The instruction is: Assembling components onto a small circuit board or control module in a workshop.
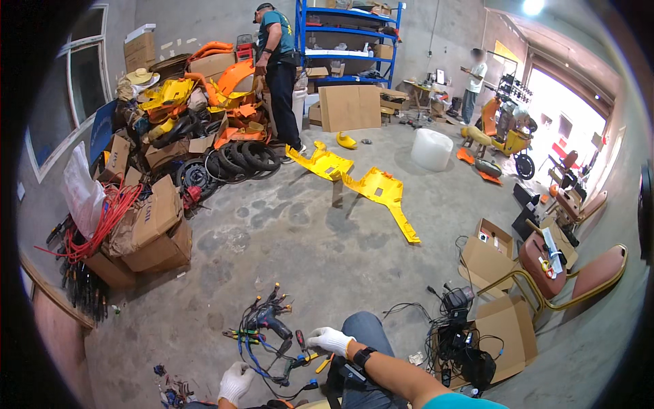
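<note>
My right hand (pixel 329 340), in a white glove, hovers over the floor with its fingers apart, close to a red-handled screwdriver (pixel 300 340) and small yellow-handled tools (pixel 324 365). My left hand (pixel 236 384), also gloved, is low at the front, fingers curled in by a dark cable (pixel 274 390); what they hold, if anything, is hidden. Beyond both hands lies a cordless drill (pixel 270 323). Around it spread blue wires (pixel 249 352) and a cluster of yellow-tipped cable ends (pixel 275 298).
Yellow plastic panels (pixel 379 185) lie mid-floor. Boxes (pixel 153 232), tyres (pixel 235 160) and orange parts fill the left. Black cables and adapters (pixel 455 326) lie right beside an open carton (pixel 514 330) and a chair (pixel 599 273). A person (pixel 278 75) stands by blue shelves (pixel 351 34); another (pixel 472 85) stands farther right.
</note>
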The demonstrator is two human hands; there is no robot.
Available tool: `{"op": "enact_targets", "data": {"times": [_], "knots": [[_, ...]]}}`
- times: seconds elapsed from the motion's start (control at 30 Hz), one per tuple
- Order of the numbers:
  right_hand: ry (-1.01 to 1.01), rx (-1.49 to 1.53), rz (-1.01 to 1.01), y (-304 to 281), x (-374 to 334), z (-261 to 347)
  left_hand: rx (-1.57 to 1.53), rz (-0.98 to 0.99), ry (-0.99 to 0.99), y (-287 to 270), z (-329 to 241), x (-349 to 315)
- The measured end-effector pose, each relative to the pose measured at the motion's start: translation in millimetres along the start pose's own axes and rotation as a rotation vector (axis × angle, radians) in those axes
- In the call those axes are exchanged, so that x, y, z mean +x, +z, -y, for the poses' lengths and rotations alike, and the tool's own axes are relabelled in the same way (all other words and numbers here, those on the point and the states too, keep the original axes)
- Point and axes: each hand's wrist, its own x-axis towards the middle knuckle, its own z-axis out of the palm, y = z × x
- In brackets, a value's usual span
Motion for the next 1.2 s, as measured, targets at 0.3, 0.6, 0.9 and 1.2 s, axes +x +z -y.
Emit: {"op": "enact_targets", "data": {"times": [0.3, 0.6, 0.9, 1.2], "knots": [[-0.036, -0.098, -0.001, 2, 13, -17, -0.042, 0.018, -0.119, -3, -14, -6], [-0.051, -0.157, -0.036, 5, 19, -24, -0.024, 0.029, -0.125, -5, -17, -8], [-0.085, -0.222, -0.056, 1, 17, -25, -0.013, 0.017, -0.043, -2, -15, -4], [-0.073, -0.364, 0.011, 7, -7, 9, 0.091, 0.058, -0.108, -28, -57, -31]]}}
